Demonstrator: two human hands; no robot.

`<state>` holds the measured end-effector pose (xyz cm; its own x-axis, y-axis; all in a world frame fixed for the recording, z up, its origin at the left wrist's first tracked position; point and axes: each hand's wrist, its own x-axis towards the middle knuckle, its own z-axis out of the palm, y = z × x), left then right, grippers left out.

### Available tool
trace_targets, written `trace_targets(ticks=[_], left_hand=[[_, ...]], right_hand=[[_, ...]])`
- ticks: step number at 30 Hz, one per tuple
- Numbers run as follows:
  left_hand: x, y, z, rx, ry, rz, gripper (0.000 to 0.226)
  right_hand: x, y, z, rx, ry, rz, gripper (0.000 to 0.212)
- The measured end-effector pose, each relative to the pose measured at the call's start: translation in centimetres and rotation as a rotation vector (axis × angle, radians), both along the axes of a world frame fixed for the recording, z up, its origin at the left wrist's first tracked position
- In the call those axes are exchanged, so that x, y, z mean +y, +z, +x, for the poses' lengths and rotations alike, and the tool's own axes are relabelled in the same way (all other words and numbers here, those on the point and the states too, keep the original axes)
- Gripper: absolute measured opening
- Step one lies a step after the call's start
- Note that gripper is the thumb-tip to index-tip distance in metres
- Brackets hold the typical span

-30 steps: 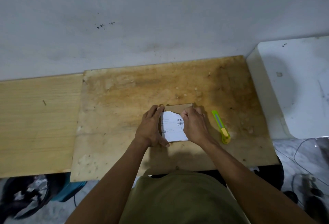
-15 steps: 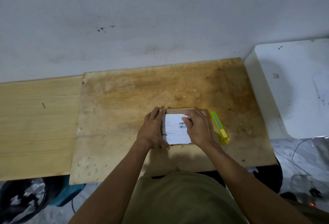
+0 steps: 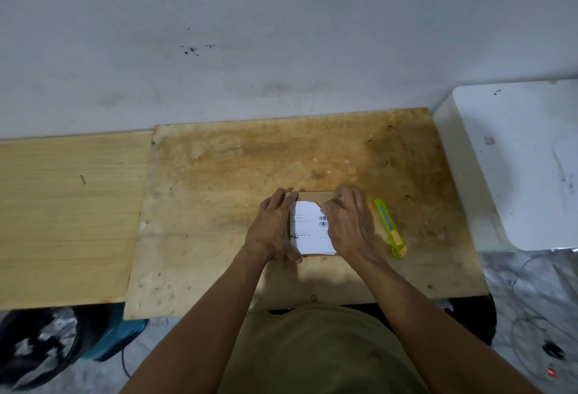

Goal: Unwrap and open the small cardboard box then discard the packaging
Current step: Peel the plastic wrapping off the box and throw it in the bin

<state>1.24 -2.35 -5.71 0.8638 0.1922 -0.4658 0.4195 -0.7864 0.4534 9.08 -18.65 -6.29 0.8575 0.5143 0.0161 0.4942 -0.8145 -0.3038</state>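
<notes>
The small cardboard box point(image 3: 314, 198) lies flat on the stained plywood board point(image 3: 234, 174), near the board's front edge and right of its middle. A white shipping label point(image 3: 309, 231) with printed barcodes covers most of the box top; a strip of bare cardboard shows along the far edge.

The left hand point(image 3: 271, 231) clasps the left side of the box: fingers curled over the far-left corner, thumb against the near-left corner. The right hand point(image 3: 350, 227) covers the right side of the box and label, fingers bent and close together, fingertips at the far-right part of the label. Whether they pinch the label's edge or only press on it cannot be told.

Just right of the box, apart from the right hand, a yellow-green utility knife point(image 3: 389, 227) lies on the board, lengthwise front to back.

Left of the box, a paler wooden panel point(image 3: 62, 215) adjoins the board. Right of the box, past the board's edge, stands a white block point(image 3: 516, 168). Beyond the box rises a grey wall point(image 3: 281, 33).
</notes>
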Motion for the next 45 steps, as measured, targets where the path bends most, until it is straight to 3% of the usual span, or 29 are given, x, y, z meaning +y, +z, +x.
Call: trace_targets(ticks=[6, 10, 15, 18, 21, 24, 34, 37, 39, 45], left_hand=[[0.0, 0.0, 0.0, -0.008, -0.006, 0.003, 0.148], [0.0, -0.1, 0.2, -0.003, -0.019, 0.021, 0.147], [0.0, 0.0, 0.3, 0.01, -0.016, 0.015, 0.147], [0.0, 0.0, 0.1, 0.011, -0.016, 0.016, 0.146], [-0.1, 0.0, 0.1, -0.001, -0.015, 0.014, 0.147], [-0.1, 0.0, 0.1, 0.002, -0.013, 0.016, 0.147], [-0.3, 0.3, -0.1, -0.005, -0.029, 0.009, 0.145], [-0.3, 0.2, 0.0, -0.001, -0.036, 0.01, 0.145], [-0.3, 0.2, 0.0, 0.003, -0.043, 0.015, 0.145], [-0.2, 0.0, 0.0, 0.01, -0.046, 0.018, 0.148]], right_hand=[[-0.1, -0.3, 0.8, 0.393, -0.078, 0.18, 0.019], [-1.0, -0.2, 1.0, 0.546, -0.046, 0.203, 0.021], [-0.6, -1.2, 1.2, 0.347, -0.187, 0.258, 0.015], [-0.3, -1.3, 0.7, 0.213, -0.132, 0.228, 0.008], [-0.3, -1.2, 0.2, 0.143, -0.082, 0.197, 0.015], [-0.2, -1.4, 0.4, 0.184, -0.022, 0.101, 0.011], [-0.9, 0.7, 1.0, 0.589, -0.01, 0.104, 0.02], [-0.4, 0.9, 1.1, 0.478, -0.099, 0.152, 0.009], [-0.2, 0.6, 0.7, 0.394, -0.11, 0.153, 0.017], [-1.3, -1.0, -0.1, 0.067, 0.101, 0.082, 0.022]])
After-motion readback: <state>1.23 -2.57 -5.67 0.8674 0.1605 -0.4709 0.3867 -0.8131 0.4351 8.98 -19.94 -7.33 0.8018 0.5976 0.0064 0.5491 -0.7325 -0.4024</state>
